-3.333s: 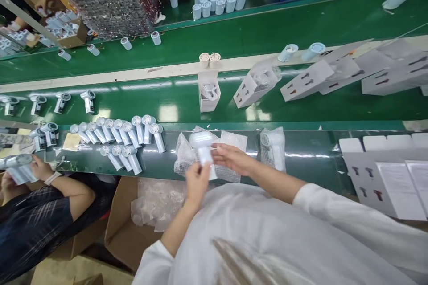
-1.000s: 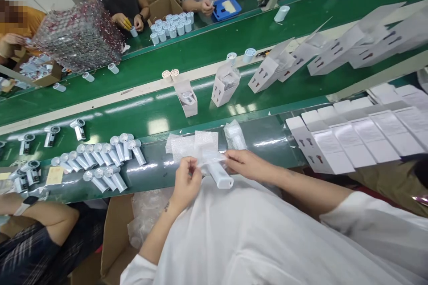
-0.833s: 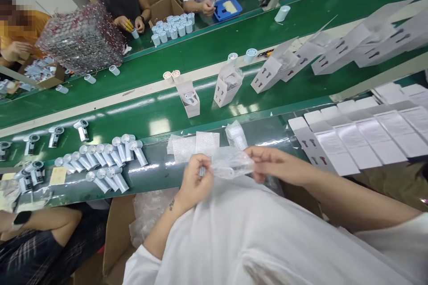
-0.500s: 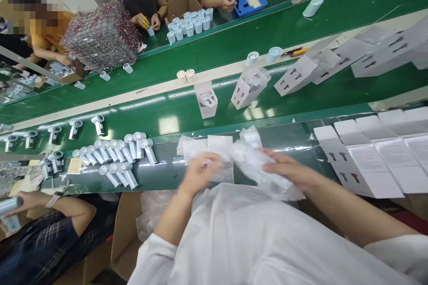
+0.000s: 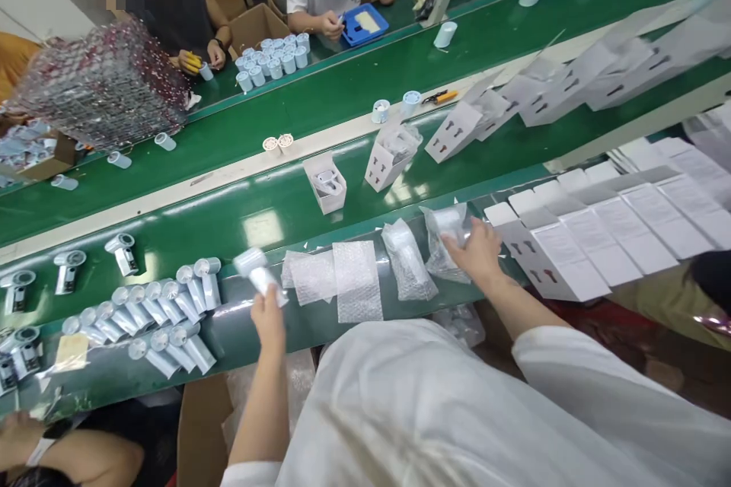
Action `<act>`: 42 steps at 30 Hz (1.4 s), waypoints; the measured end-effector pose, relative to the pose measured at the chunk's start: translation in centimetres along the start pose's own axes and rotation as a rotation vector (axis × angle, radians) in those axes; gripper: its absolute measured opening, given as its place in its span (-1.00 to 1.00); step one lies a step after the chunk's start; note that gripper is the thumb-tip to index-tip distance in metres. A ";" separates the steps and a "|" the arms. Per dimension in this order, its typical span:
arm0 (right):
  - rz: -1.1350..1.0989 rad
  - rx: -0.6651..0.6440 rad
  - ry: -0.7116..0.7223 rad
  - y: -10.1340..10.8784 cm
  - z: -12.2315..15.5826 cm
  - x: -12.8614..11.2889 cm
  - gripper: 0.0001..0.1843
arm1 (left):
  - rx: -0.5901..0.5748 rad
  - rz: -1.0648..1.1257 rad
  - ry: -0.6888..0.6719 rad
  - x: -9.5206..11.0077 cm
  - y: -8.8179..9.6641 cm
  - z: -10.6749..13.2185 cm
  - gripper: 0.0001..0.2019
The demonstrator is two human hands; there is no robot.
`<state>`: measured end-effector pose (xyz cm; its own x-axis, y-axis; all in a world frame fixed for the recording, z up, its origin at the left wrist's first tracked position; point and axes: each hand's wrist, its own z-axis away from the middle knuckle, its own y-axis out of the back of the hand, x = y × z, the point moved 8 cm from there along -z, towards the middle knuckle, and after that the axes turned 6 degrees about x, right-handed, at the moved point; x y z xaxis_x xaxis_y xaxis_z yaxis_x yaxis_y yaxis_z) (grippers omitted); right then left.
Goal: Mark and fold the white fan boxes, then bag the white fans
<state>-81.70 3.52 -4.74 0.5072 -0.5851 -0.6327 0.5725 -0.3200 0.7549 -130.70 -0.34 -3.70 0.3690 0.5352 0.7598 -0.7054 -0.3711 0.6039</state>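
My left hand point(image 5: 268, 316) grips a pale blue hair dryer point(image 5: 258, 266) by its handle, above the bench edge. Its round head points up and is blurred by motion. My right hand point(image 5: 483, 251) is at the right side of a bubble-wrap bag point(image 5: 445, 232) with a pale dryer inside; thumb and fingers are spread, the thumb over the bag. Left of it lies another bagged dryer point(image 5: 406, 259). Flat bubble-wrap pouches point(image 5: 357, 281) rest between my hands. To the left, several bare dryers point(image 5: 165, 300) lie in rows.
White printed boxes point(image 5: 563, 259) stand in a row at right. On the green belt point(image 5: 217, 221) are an open box point(image 5: 327, 183) with a dryer and more filled boxes point(image 5: 391, 152). Co-workers sit across the line; another person's arm point(image 5: 85, 449) is at lower left.
The bagged dryer in my right hand has come down onto the bench beside the other one. My left hand has moved left and picked up a dryer. The view has shifted right.
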 end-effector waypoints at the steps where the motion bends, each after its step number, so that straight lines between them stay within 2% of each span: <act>1: -0.101 -0.034 0.020 -0.2 1.3 -1.6 -0.38 | -0.084 0.092 -0.001 1.5 -2.6 2.2 -0.63; 2: -0.258 -0.137 0.007 -1.1 2.9 -3.2 -0.44 | -0.204 0.158 -0.017 3.3 -5.4 4.4 -0.64; 4: -0.603 -0.550 -0.085 -4.5 6.8 -6.5 -0.46 | -0.445 0.151 -0.124 7.1 -10.6 8.4 -0.65; 6: -0.856 -0.745 -0.234 -5.9 9.1 -8.1 -0.47 | -0.686 0.085 -0.275 10.5 -14.8 10.4 -0.66; 8: -0.997 -0.744 -0.380 -5.7 9.1 -7.6 -0.51 | -0.737 -0.070 -0.355 12.4 -17.3 8.8 -0.67; 10: -1.034 -0.734 -0.491 -4.7 8.0 -5.8 -0.58 | -0.629 -0.332 -0.349 13.0 -18.7 4.4 -0.69; 12: -1.031 -0.775 -0.567 -3.6 7.1 -3.9 -0.65 | -0.656 -0.579 -0.317 12.8 -20.4 1.1 -0.78; 13: -1.030 -0.799 -0.597 -3.1 6.9 -3.1 -0.66 | -0.696 -0.650 -0.306 12.6 -21.1 0.2 -0.83; 15: -1.051 -0.844 -0.646 -2.4 7.1 -2.0 -0.67 | -0.786 -0.679 -0.298 12.5 -22.0 -0.2 -0.83; 17: -1.090 -0.917 -0.698 -2.3 8.1 -1.7 -0.67 | -0.840 -0.665 -0.315 12.9 -21.5 0.7 -0.85; 20: -1.143 -1.126 -0.747 -2.9 10.8 -3.0 -0.61 | -0.824 -0.573 -0.367 14.6 -18.7 2.4 -0.93; 23: -1.166 -1.401 -0.695 -3.4 13.6 -6.4 -0.45 | -0.689 -0.282 -0.378 17.3 -14.5 4.1 -0.87; 26: -1.173 -1.523 -0.602 -3.8 14.8 -10.1 -0.34 | -0.686 -0.011 -0.342 18.1 -11.9 7.0 -0.85; 29: -1.075 -1.537 -0.519 -4.1 15.0 -12.0 -0.39 | -0.728 0.127 -0.246 16.7 -10.9 9.5 -0.79; 31: -0.972 -1.535 -0.473 -4.1 15.0 -11.9 -0.44 | -0.727 0.212 -0.058 14.4 -10.6 9.9 -0.74; 33: -0.899 -1.527 -0.434 -3.9 15.0 -11.2 -0.46 | -0.671 0.289 0.141 11.9 -10.2 9.4 -0.72; 35: -0.841 -1.511 -0.424 -3.8 15.1 -10.2 -0.45 | -0.538 0.339 0.210 10.5 -9.2 8.5 -0.76; 36: -0.810 -1.494 -0.431 -3.9 15.3 -9.7 -0.45 | -0.468 0.350 0.165 10.5 -8.6 8.1 -0.79; 37: -0.779 -1.472 -0.443 -4.0 15.5 -9.2 -0.45 | -0.416 0.344 0.058 11.2 -8.0 7.9 -0.83; 39: -0.736 -1.406 -0.463 -4.1 15.9 -8.7 -0.46 | -0.357 0.286 -0.315 13.9 -6.7 8.6 -0.91; 42: -0.736 -1.306 -0.449 -3.9 16.4 -8.8 -0.46 | -0.350 0.160 -0.942 17.6 -5.1 12.3 -0.93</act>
<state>-98.99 -2.31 0.75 -0.2152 -0.8385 -0.5007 0.8607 0.0794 -0.5028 -113.17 1.62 9.54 0.4746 -0.3724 0.7975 -0.8702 -0.0624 0.4887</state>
